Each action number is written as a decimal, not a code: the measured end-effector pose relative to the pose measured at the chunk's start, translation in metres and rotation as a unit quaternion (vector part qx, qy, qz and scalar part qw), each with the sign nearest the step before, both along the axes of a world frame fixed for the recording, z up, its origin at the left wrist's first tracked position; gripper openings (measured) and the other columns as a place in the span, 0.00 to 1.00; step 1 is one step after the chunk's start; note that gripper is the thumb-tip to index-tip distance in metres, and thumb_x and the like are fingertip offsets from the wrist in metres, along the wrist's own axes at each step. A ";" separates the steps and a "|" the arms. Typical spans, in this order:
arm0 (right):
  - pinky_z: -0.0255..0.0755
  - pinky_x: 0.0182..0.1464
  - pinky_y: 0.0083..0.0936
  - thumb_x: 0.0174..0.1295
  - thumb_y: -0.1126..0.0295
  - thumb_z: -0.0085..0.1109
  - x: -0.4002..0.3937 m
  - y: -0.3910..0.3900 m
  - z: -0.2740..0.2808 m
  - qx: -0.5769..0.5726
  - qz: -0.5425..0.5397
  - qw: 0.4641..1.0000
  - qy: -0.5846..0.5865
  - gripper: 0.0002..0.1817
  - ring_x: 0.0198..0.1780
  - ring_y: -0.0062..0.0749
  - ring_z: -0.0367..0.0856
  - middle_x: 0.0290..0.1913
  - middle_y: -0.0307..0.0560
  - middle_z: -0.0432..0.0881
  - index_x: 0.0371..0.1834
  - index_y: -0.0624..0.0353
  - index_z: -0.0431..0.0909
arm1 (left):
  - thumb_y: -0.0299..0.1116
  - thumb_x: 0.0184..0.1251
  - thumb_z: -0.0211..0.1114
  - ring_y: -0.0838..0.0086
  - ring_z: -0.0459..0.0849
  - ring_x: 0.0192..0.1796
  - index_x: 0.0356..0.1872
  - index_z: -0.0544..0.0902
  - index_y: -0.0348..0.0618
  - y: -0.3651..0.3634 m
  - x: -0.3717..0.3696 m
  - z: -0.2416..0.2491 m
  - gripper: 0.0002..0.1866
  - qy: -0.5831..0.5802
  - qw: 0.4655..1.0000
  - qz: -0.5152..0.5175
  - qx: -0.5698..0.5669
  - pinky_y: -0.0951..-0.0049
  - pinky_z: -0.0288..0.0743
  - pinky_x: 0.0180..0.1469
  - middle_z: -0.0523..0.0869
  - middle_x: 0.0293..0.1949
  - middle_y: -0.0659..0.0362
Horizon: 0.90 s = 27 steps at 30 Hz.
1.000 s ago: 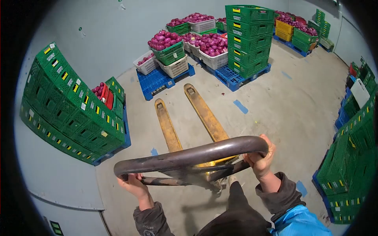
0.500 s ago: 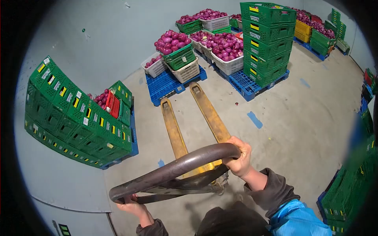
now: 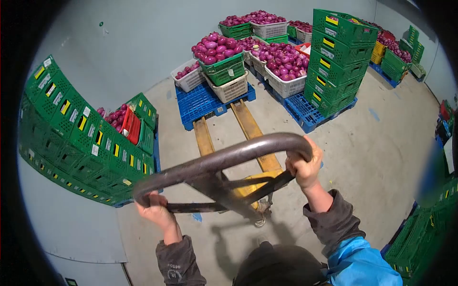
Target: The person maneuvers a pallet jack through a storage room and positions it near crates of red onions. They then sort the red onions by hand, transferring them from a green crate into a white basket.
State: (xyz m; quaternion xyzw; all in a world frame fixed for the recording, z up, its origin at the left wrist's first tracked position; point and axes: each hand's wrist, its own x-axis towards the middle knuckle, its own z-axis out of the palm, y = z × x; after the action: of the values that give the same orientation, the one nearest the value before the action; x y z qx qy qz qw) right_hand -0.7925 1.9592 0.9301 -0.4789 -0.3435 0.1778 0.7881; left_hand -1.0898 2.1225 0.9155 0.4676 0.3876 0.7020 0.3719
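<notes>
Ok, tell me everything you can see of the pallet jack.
The pallet jack has two worn yellow forks lying flat on the concrete floor, their tips at the edge of the blue pallet. Its dark, scuffed metal loop handle is tilted toward the camera, gripped by the left hand and right hand at opposite ends.

Hands at either end of the handle (image 3: 224, 159), left hand (image 3: 152, 209) low, right hand (image 3: 303, 167) higher, forks (image 3: 238, 128) ahead on the floor (image 3: 372, 143), tips under the pallet (image 3: 200, 102), onion crates (image 3: 222, 71) on it, crate stacks (image 3: 81, 138) left, right (image 3: 336, 57).
</notes>
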 end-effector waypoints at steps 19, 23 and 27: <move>0.63 0.17 0.17 0.51 0.75 0.55 0.175 0.308 -0.004 0.030 0.028 0.999 -0.009 0.08 0.16 0.16 0.70 0.21 0.34 0.74 0.34 0.63 0.76 | 0.15 0.58 0.60 0.83 0.68 0.17 0.35 0.72 0.41 0.259 0.161 0.005 0.09 0.020 0.998 0.007 0.052 0.81 0.59 0.17 0.73 0.24 0.64; 0.66 0.18 0.17 0.51 0.74 0.57 0.211 0.371 -0.009 -0.009 0.058 0.997 -0.043 0.09 0.17 0.16 0.71 0.24 0.36 0.77 0.35 0.63 0.78 | 0.16 0.57 0.60 0.84 0.69 0.19 0.36 0.73 0.41 0.312 0.186 0.003 0.09 0.033 0.998 0.042 0.046 0.81 0.62 0.18 0.74 0.26 0.64; 0.66 0.19 0.17 0.51 0.75 0.58 0.230 0.429 -0.004 -0.022 0.096 0.995 -0.014 0.07 0.17 0.17 0.71 0.21 0.34 0.74 0.35 0.61 0.76 | 0.17 0.57 0.60 0.84 0.69 0.20 0.38 0.74 0.40 0.368 0.214 0.008 0.09 0.037 0.997 0.053 0.044 0.81 0.63 0.18 0.74 0.27 0.63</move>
State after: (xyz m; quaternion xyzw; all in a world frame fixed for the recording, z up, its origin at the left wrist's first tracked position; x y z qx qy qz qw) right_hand -0.5624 2.3882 0.9259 -0.4635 -0.3952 0.2536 0.7514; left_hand -0.8762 2.4905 0.9233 0.4879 0.3941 0.7192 0.2989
